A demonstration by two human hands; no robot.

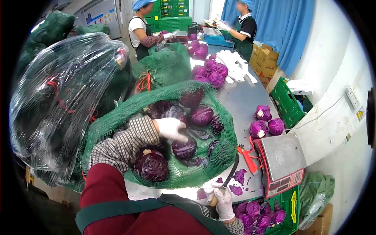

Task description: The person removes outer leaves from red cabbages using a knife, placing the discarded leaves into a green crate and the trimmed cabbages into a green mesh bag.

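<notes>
My left hand (171, 128), in a white glove, reaches into an open green mesh bag (117, 117) of red cabbages. Its fingers are stretched out, with the thumb apart, right above a dark red cabbage (184, 149). Another cabbage (152, 166) with a pale stem end lies below my left sleeve, and a further cabbage (201, 115) sits beyond the fingertips. Down at the table's near edge, my right hand (224, 204), also gloved, is closed around the handle of a knife (232, 171). The blade points up and away, along the bag's right side.
Purple leaf scraps (235, 190) lie beside the knife. A red weighing scale (282, 156) and trimmed cabbages (258, 128) stand on the right. Below is a green crate (294, 203) of cabbage pieces. Plastic-wrapped sacks (58, 102) rise at left; two people work at the far end.
</notes>
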